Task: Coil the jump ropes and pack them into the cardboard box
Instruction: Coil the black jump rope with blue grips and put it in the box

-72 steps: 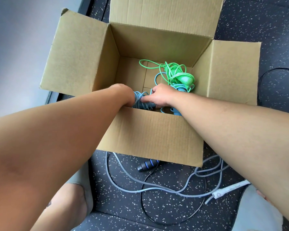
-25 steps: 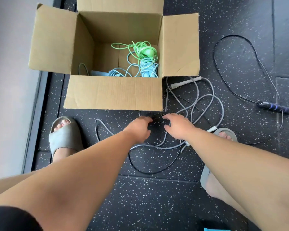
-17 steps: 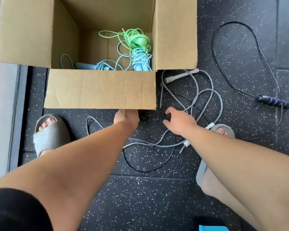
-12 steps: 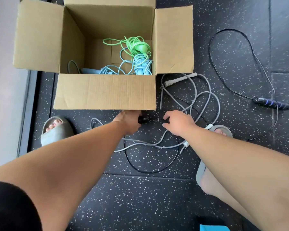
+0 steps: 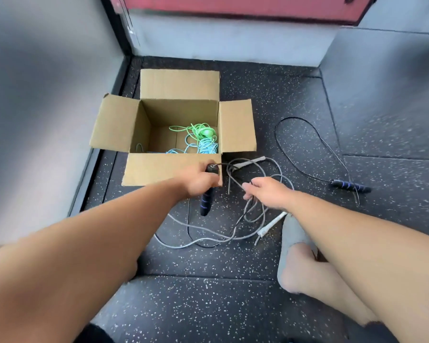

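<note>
An open brown cardboard box (image 5: 159, 169), frame centre, contains coiled green rope (image 5: 201, 131) and light-blue rope (image 5: 206, 147); the left hand (image 5: 201, 181) is closed round a black foam handle (image 5: 206, 201), the right hand (image 5: 268, 194) pinched on black cord (image 5: 243, 215).

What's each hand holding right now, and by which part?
The left hand grips the black jump rope's handle near its cord end. The right hand pinches the thin black cord, partway along it.

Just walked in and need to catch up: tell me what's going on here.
A person is packing jump ropes into a cardboard box on the floor. A green rope and a light blue rope already lie inside. The left hand grips one handle of the black rope; the right hand pinches its cord. A grey rope lies tangled on the floor.
</note>
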